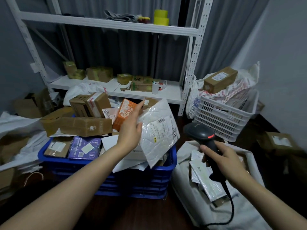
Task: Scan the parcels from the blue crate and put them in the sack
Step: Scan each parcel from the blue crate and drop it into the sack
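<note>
Parcel: a flat white bubble bag, held up over the right end of the blue crate. Its long side runs up and down, tipped a little, and its bottom corner points down at the crate. Its label faces the person, with the bar code near the top.

The left hand holds the parcel by its left edge. The thumb is on the front and the fingers are behind it. One finger sticks up past the top edge.

The right hand is curled round the handle of a black scanner. The scanner head is near the parcel's right edge but not touching it, and a red light shows on it. A black cord hangs down from the handle.

The scanner is over the sack, which stands open just right of the crate. Flat bags lie inside it.

The crate is piled high with brown boxes, an orange box and a purple pack.

Behind stands a white shelf with small boxes on it. Yellow tape rolls sit on the top shelf. A white basket on the right holds bags and a long brown box.
</note>
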